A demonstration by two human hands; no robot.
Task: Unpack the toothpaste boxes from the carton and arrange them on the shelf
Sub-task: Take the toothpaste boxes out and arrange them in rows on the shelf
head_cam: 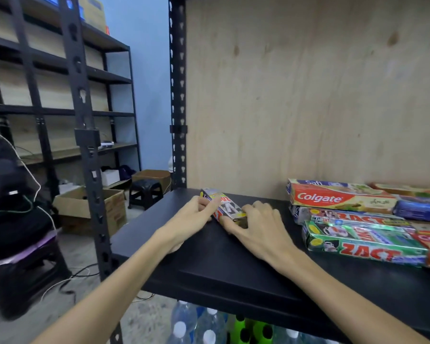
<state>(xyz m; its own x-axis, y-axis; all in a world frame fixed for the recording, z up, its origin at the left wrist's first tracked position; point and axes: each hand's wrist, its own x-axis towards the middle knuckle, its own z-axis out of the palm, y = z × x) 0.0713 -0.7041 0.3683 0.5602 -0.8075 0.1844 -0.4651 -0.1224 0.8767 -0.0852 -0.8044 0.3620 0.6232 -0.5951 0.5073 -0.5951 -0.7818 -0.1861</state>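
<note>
both hands are on one small toothpaste box that lies flat on the black shelf, near the back left corner of the board, with its long side running from back left to front right. the left hand holds the box at its left side, the fingers curled against the box edge and the thumb on top. the right hand grasps the near right end of the same box, its fingers bent over the end and the palm low on the shelf. the box shows red, silver and yellow print, but the letters are partly covered by the fingers. well apart to the right, on the same shelf, lies a group of other toothpaste boxes: a red colgate box on top of a stack at the back, and a green zact box in front, all lying flat and touching each other. behind the shelf is a plywood back panel. on the floor at the left stands an open cardboard carton, beside a black plastic stool. under the shelf some water bottles are visible.
</note>
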